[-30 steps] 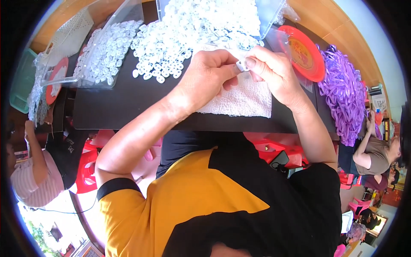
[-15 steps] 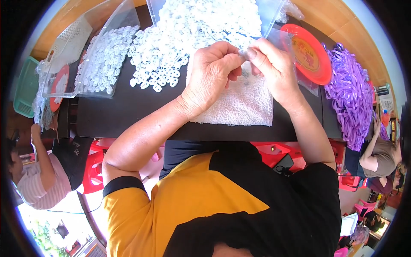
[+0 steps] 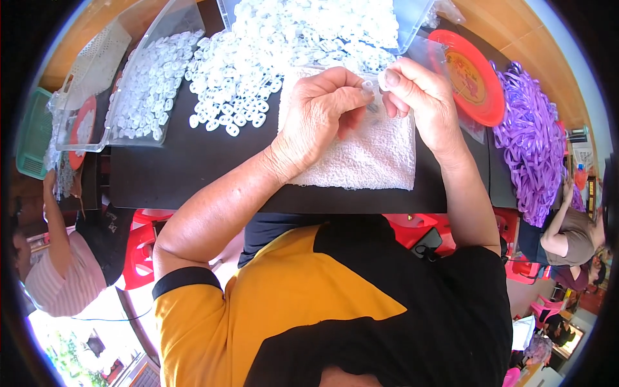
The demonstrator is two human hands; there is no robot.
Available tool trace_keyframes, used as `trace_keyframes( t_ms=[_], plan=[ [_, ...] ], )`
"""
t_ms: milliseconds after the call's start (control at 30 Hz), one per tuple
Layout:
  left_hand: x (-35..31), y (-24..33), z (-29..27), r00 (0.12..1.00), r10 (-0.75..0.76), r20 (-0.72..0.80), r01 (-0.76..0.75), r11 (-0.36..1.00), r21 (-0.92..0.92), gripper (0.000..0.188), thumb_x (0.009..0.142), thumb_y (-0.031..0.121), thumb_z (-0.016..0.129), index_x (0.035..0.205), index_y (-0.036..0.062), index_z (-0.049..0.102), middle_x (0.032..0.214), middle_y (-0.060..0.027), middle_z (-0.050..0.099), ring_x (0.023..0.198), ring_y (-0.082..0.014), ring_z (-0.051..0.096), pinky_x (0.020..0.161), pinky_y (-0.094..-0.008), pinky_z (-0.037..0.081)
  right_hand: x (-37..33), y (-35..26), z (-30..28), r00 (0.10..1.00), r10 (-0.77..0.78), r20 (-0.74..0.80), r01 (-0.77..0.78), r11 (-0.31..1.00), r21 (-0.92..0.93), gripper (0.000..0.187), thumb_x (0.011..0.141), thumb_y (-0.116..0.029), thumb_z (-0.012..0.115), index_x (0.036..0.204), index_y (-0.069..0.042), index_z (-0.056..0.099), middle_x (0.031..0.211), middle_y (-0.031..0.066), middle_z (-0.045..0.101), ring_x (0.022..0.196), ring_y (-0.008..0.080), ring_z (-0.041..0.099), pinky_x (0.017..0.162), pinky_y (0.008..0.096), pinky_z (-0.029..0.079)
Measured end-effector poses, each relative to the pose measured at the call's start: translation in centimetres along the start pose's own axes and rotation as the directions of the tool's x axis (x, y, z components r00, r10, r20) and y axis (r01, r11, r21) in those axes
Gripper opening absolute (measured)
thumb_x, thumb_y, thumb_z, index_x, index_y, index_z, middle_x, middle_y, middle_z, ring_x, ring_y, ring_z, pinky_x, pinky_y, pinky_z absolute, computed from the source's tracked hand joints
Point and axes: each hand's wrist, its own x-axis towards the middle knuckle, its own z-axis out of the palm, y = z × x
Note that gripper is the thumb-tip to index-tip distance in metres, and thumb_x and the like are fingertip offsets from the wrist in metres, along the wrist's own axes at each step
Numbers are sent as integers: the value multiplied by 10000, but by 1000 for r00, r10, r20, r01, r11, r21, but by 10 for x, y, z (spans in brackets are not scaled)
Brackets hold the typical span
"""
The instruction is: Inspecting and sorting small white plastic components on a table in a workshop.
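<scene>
- Presently, the left hand [image 3: 316, 116] pinches a small pale ring-shaped piece [image 3: 368, 84] between thumb and forefinger, its other fingers curled inward; part of this grip is hidden.
- The right hand [image 3: 422, 100] pinches a small white plastic piece [image 3: 383, 82] between thumb and forefinger, just right of the left fingertips.
- Both pieces are above the far part of a whitish rectangular terry cloth [image 3: 361, 161], which lies on the dark brown bench [image 3: 193, 177].
- Far left of the cloth spreads a loose heap of small white oval plastic pieces with holes [image 3: 235, 87]; a clear plastic bin [image 3: 106, 135] farther left contains similar ones.
- To the right are a round red plate [image 3: 490, 106] and a bundle of shiny purple strips [image 3: 529, 145].
- The step in hand seems to be close fingertip work on single pieces.
- The next move, I judge, calls for steady, light pinches and careful alignment; whether the two pieces fit together I cannot tell.
</scene>
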Motion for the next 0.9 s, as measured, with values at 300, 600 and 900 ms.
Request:
trace_keyframes(
  t_ms=[300,600,900],
  plan=[
    [0,0,0,1000,15,18,-16,998,66,164,946,169,591,927,10,623,697,-20,579,577,-82,529,512,-224,425,-1,2,1,998,-59,29,63,989,-132,227,956,-191,579,810,-20,545,622,-20,445,564,53,437,524,228,370],
    [-1,-3,4,998,67,-13,-66,993,94,148,953,161,600,944,17,634,695,-7,588,589,-59,524,497,-200,407,-2,2,5,1000,-8,-6,8,999,-33,220,953,-192,590,822,-19,555,619,-22,453,568,53,432,515,220,356],
    [-4,-7,5,998,48,-30,-47,998,49,152,946,165,608,930,18,638,676,4,574,587,-51,511,503,-198,400,-5,-1,9,1000,10,-4,-11,996,-90,264,958,-226,580,796,-18,563,606,-14,465,555,60,447,515,227,363]
  ],
)
